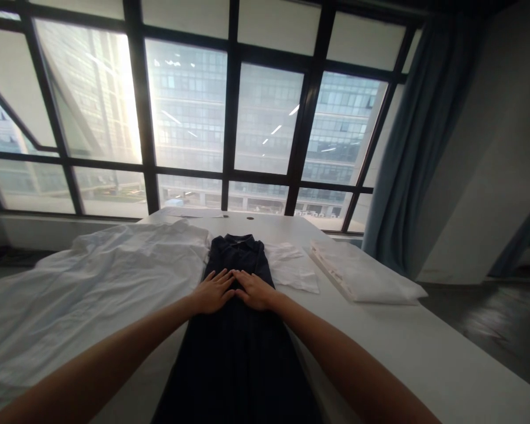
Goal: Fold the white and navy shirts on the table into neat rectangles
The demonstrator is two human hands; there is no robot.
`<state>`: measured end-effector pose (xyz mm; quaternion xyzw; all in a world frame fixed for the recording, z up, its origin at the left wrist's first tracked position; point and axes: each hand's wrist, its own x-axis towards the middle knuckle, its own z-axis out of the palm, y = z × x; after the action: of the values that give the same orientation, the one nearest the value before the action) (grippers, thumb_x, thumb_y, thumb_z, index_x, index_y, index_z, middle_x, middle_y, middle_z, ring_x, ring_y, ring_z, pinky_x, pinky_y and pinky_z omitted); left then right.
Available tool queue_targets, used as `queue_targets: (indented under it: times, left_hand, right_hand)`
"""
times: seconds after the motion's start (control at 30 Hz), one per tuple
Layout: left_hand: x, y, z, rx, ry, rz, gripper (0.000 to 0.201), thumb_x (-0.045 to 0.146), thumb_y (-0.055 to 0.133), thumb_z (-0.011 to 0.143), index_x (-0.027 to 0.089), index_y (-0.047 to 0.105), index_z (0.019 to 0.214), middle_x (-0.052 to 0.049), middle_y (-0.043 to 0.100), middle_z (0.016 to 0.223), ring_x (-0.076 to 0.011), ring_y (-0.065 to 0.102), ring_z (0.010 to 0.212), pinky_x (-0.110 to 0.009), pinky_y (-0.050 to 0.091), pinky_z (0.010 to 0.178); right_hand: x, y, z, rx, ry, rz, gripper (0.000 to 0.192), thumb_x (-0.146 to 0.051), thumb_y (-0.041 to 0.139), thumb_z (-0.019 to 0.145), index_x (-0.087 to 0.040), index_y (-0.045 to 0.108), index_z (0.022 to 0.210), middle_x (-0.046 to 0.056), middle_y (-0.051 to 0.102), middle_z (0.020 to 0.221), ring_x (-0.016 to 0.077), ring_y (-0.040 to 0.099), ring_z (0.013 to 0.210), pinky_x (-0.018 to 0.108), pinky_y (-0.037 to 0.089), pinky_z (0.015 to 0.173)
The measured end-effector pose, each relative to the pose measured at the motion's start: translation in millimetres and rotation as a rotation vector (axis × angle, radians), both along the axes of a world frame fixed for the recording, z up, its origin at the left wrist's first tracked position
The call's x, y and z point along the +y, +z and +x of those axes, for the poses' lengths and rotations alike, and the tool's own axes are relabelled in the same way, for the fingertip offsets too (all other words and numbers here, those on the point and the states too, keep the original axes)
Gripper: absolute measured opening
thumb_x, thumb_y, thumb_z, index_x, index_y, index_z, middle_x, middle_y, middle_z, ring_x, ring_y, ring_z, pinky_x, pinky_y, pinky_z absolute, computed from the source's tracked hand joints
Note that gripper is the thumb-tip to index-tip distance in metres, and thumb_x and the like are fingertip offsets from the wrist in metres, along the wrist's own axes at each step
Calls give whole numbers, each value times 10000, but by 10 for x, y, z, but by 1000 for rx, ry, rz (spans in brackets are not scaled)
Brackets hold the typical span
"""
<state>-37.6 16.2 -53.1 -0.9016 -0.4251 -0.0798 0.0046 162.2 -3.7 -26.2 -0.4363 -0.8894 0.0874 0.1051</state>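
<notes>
A dark navy collared shirt (236,248) lies on the white table (380,330), its collar toward the window and its sides folded in to a narrow strip. My left hand (212,292) rests flat on the shirt's middle, fingers stretched out. Beside it, my right hand (252,290) also lies flat on the dark cloth, and the fingertips of both hands meet. Below the hands the dark fabric runs down to the bottom edge of the view. Neither hand grips anything.
White crumpled cloth (92,282) spreads over the table's left side. Right of the shirt lies a smaller white cloth piece (294,271), then a stack of clear plastic bags (366,274). A large window stands behind, with a blue curtain (417,147) at right.
</notes>
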Motion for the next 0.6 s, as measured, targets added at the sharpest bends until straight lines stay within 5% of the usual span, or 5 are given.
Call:
queue_targets:
  times: [0.13,0.23,0.33,0.47,0.6]
  left_hand:
    - [-50,37,-10,-8,28,22,577,460,261,1000,189,343,1504,-110,292,1565,-265,209,1468,-497,184,1174]
    - [-152,40,-49,-49,53,42,595,471,244,1000,166,351,1500,-112,257,1577,-256,200,1472,-476,170,1184]
    - [-282,-3,-66,-64,51,29,603,505,245,994,192,365,1495,-104,269,1573,-255,201,1471,-479,167,1184]
    - [-416,29,-97,-67,71,-3,599,490,261,991,180,361,1493,-117,253,1578,-257,190,1473,-482,158,1185]
    - [-582,202,-368,-148,11,-57,533,374,355,963,179,421,1454,-94,329,1557,-227,281,1447,-406,252,1176]
  right_hand:
    - [-30,34,0,-24,-59,63,568,-386,338,1012,-157,284,1529,104,236,1571,231,174,1462,472,141,1182]
    - [-111,55,49,31,-293,200,558,-394,305,1021,-129,324,1512,123,267,1560,236,169,1463,477,99,1182]
    - [-207,-20,98,3,-475,122,593,-444,288,1021,-97,350,1498,161,251,1558,283,165,1460,525,115,1163]
    - [-347,-67,195,3,-484,46,583,-441,280,1021,-115,346,1500,136,220,1573,277,159,1462,532,157,1152]
    - [-574,83,526,51,-452,196,459,-208,403,944,-150,517,1384,121,475,1444,236,408,1344,419,252,1136]
